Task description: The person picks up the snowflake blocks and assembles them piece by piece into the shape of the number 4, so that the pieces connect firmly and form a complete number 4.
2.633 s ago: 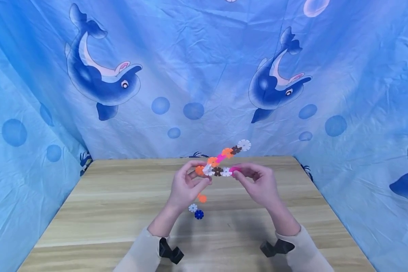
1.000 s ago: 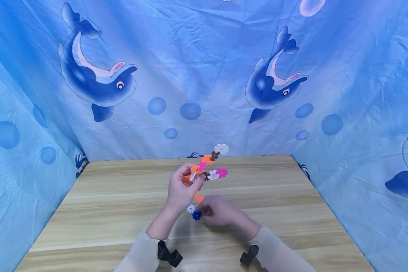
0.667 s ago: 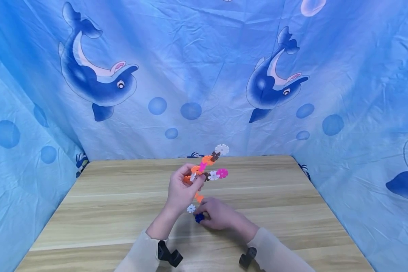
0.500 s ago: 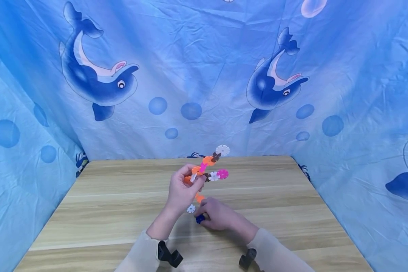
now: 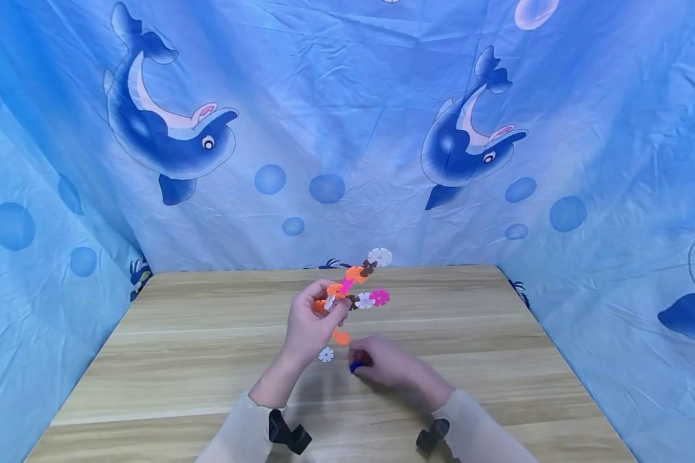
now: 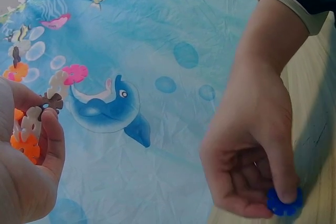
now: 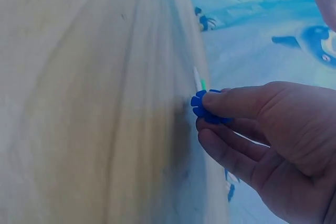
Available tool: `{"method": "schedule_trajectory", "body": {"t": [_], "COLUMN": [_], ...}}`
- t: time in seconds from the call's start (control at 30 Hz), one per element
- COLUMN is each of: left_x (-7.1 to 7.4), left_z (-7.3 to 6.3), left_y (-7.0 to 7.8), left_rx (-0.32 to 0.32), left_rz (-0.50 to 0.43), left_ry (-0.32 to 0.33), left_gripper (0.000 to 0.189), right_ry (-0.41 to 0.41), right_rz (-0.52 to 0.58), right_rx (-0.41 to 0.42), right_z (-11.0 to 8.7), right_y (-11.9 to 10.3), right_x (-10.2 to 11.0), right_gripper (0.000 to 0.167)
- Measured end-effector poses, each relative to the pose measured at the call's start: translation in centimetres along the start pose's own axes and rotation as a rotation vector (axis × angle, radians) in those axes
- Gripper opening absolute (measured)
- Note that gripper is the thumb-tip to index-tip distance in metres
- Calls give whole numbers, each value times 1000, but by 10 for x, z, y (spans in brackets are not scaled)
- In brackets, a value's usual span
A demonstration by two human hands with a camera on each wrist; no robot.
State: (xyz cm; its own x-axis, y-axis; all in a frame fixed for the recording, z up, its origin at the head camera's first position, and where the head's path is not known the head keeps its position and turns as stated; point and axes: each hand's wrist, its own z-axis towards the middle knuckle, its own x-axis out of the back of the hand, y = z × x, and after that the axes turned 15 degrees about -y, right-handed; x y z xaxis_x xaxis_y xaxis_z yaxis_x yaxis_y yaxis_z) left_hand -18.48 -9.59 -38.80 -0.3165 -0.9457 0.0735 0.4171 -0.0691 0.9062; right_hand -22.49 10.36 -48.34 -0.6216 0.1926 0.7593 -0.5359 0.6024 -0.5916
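- Blue cloth (image 5: 376, 212): hung on the 3 visible sides, creased, printed with dolphins and bubbles; it likely screens off the workspace.
- Wooden table (image 5: 168, 360): pale, with grain running crosswise, its far edge close to the cloth; soft shadows lie beneath the arms.
- Left hand (image 5: 313, 321): raised above the table, thumb and fingers pinching a chain of notched discs (image 5: 356, 275) near where its 2 visible branches meet, presumably to steady it while leaving the outer ends free.
- Right hand (image 5: 379, 361): low over the table, narrowed to a pinch of thumb and fingers on a blue disc (image 5: 356, 367).
- The chain itself: the upper branch ends in a pale disc (image 5: 379, 257), the lower in a pink disc (image 5: 379, 298); the left hand covers part of the join.
- 2 black wrist cameras (image 5: 289, 432): strapped at the cuffs, probably to watch each hand's work.
- Orange pieces (image 5: 342, 338): below the left thumb, apparently on the table, partly hidden.
- Loose white disc (image 5: 326, 355): flat on the table, between the hands.
- The blue disc: held by its rim, a grip that probably suits so thin a piece; whether it touches the table I cannot tell.
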Motion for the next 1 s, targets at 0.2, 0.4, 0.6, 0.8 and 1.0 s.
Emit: {"method": "schedule_trajectory", "body": {"t": [0.2,0.4,0.6,0.8,1.0], "left_x": [1,1,2,2,3], "left_z": [1,0,-1,0,0], "left_y": [1,2,1,1,1], "left_rx": [-9,-11,-7,-1,-3], "left_rz": [-8,5,27,25,30], "left_ry": [-13,-20,-20,-13,-15], "left_gripper": [12,15,14,12,11], "right_ry": [80,293,486,644,775], "right_rz": [60,83,187,285,382], "right_rx": [62,116,150,191,293], "right_z": [-16,-36,-53,-63,-71], "right_y": [12,17,11,0,-13], "right_x": [18,42,58,66,72], "right_gripper": [10,12,12,14,17]}}
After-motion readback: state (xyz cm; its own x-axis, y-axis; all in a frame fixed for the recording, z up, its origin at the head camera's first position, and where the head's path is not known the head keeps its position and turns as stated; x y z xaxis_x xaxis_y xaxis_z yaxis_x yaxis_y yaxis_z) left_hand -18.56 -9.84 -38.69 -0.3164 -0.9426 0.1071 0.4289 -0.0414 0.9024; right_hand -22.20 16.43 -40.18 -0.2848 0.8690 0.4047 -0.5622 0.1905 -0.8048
